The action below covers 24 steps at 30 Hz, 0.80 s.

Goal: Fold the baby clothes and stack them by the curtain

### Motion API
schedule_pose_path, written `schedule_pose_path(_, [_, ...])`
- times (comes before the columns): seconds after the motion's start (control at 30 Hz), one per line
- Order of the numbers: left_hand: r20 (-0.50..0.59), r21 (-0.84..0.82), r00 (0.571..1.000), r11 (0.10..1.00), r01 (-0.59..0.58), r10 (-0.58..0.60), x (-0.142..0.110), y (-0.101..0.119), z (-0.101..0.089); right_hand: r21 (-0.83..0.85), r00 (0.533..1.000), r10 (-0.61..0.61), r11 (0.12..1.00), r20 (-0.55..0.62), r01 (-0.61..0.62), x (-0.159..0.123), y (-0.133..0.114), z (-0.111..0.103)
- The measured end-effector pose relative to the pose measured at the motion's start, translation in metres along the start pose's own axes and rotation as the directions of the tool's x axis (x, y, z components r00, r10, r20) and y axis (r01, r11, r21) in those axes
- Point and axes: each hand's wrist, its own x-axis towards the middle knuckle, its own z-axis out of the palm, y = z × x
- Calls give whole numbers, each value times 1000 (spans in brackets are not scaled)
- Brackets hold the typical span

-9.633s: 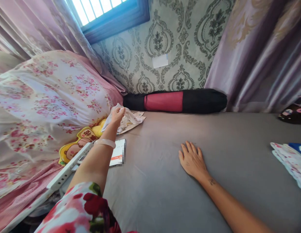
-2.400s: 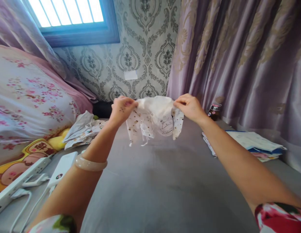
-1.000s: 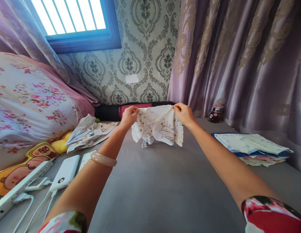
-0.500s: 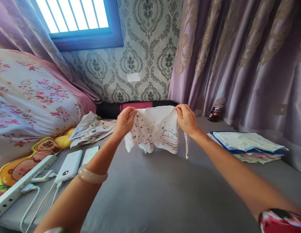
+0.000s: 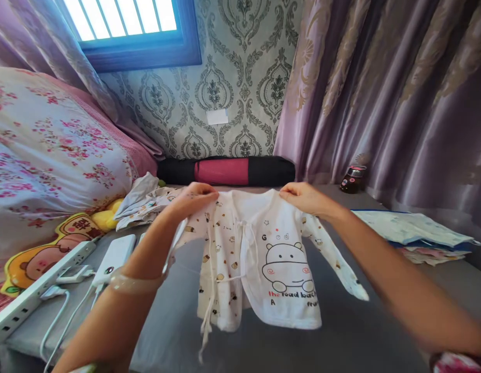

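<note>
Above the near grey sheet (image 5: 172,316), holding up a small white printed shirt (image 5: 259,264).
Clamping the left hand (image 5: 194,199) on the shoulder at left, the right hand (image 5: 305,199) on that at right; facing a long black-and-red bag (image 5: 224,171), far centre, and a lidded dark jar (image 5: 352,180), far right, unable to tell the contents of either.

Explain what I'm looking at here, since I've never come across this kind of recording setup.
No machine: this is a person's bare-handed work, seen by a camera worn on their head, looking forward and down. The left hand and right hand pinch a printed white top by its shoulders. On the gray sheet, a power strip, white box and rumpled clothing lie to the left; folded cloths and a dark jar are on the right. A long roll lies along the wall.
</note>
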Motion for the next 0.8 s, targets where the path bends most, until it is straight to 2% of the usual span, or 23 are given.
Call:
schedule_pose_path(0.07, [108,97,994,995,-4,-7,21,-32,35,-81,994,93,993,62,-88,6,27,28])
schedule_pose_path(0.1, [126,154,992,988,-6,-13,29,-47,54,-147,985,143,981,94,-128,7,39,43])
schedule_pose_path(0.2, [116,347,988,936,55,-101,40,-76,102,-343,975,207,924,82,-168,1,69,80])
schedule_pose_path(0.27, [103,402,984,911,93,-146,41,-84,121,-453,973,214,878,88,-152,-5,81,97])
schedule_pose_path(0.43, [121,491,975,865,104,-186,40,-82,140,-622,963,219,779,157,-75,-9,90,111])
schedule_pose_path(0.57, [170,498,973,866,52,-157,44,-80,151,-603,956,211,796,202,-48,-3,90,115])
schedule_pose_path(0.8, [217,444,976,892,-79,-22,47,-88,163,-551,951,178,834,255,-8,2,91,120])
